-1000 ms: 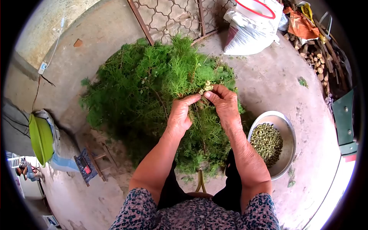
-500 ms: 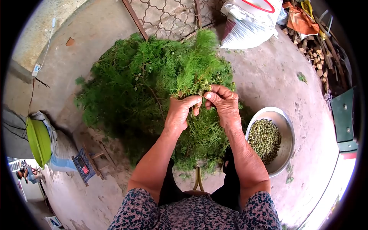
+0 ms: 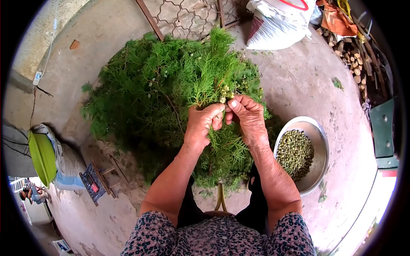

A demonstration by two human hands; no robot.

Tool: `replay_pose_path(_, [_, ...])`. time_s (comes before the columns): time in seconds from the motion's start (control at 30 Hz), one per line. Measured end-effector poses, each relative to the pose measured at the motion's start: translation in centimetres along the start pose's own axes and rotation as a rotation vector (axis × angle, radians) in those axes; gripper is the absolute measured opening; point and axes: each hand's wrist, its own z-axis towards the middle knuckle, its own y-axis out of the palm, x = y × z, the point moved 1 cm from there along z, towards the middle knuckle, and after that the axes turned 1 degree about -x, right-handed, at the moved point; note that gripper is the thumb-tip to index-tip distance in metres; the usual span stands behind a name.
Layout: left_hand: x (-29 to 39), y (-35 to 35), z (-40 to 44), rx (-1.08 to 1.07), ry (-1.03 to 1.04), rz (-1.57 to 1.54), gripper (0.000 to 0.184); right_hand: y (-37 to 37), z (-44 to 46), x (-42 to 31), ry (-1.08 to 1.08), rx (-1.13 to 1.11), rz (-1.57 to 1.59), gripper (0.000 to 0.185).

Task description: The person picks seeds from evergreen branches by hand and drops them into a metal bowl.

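Note:
My left hand (image 3: 201,126) is closed round the lower stem of a feathery evergreen sprig (image 3: 213,74), which points away from me. Small pale-green cones (image 3: 224,93) sit in a cluster on the sprig, just above the fingertips. Beside it, my right hand (image 3: 248,117) pinches at a cone with thumb and forefinger; the fingers partly hide it. Both hands are over a large heap of cut evergreen branches (image 3: 136,89). To the right of my right forearm, a metal basin (image 3: 321,158) holds many loose green cones (image 3: 294,154).
A white sack (image 3: 277,32) stands at the back right, near stacked firewood (image 3: 355,64). On the left are a lime-green basin (image 3: 42,158) and a small wooden stool (image 3: 104,177). A metal lattice (image 3: 188,17) lies behind the heap. A person (image 3: 32,192) appears far left.
The sprig's tip has swung slightly left and its cone cluster shows more plainly. My hands stay in nearly the same place, with the right thumb and forefinger now lower beside the cones.

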Motion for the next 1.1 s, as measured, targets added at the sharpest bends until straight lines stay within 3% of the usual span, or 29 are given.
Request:
replay_pose_path(0.07, [-0.1, -0.2, 0.1, -0.073, -0.104, -0.166, 0.015, -0.1, 0.0, 0.1, 0.019, -0.025, 0.037, 0.014])
replay_pose_path(0.2, [-0.1, -0.1, -0.1, -0.162, -0.201, -0.217, 0.011, -0.4, -0.3, 0.0, 0.140, -0.007, 0.176, 0.018])
replay_pose_path(0.4, [0.2, 0.2, -0.1, -0.060, -0.139, -0.147, 0.011, -0.2, -0.4, -0.7, 0.299, 0.101, 0.196, 0.024])
replay_pose_path(0.57, [0.2, 0.3, 0.0, -0.016, -0.092, -0.074, 0.009, 0.2, -0.1, -1.2, 0.221, 0.062, 0.340, 0.025])
replay_pose_path(0.63, [-0.1, 0.5, -0.2, 0.029, -0.063, 0.041, 0.008, 0.3, -0.4, -1.1, 0.108, 0.060, 0.062, 0.025])
replay_pose_path(0.77, [-0.5, 0.4, -0.3, 0.013, -0.037, 0.086, 0.008, -0.1, -0.3, -0.4, 0.093, 0.119, 0.062, 0.017])
replay_pose_path(0.9, [-0.7, 0.2, -0.3, 0.020, -0.012, 0.020, 0.014, 0.0, -0.4, -0.1, 0.081, 0.161, 0.038, 0.020])
replay_pose_path(1.0, [-0.4, 0.5, -0.5, -0.098, -0.183, -0.210, 0.012, -0.2, -0.7, -0.1, 0.148, 0.046, 0.125, 0.023])
replay_pose_path(1.1, [-0.6, 0.1, -0.3, -0.143, -0.278, -0.237, 0.016, 0.2, -0.8, -0.5, 0.282, 0.097, 0.283, 0.025])
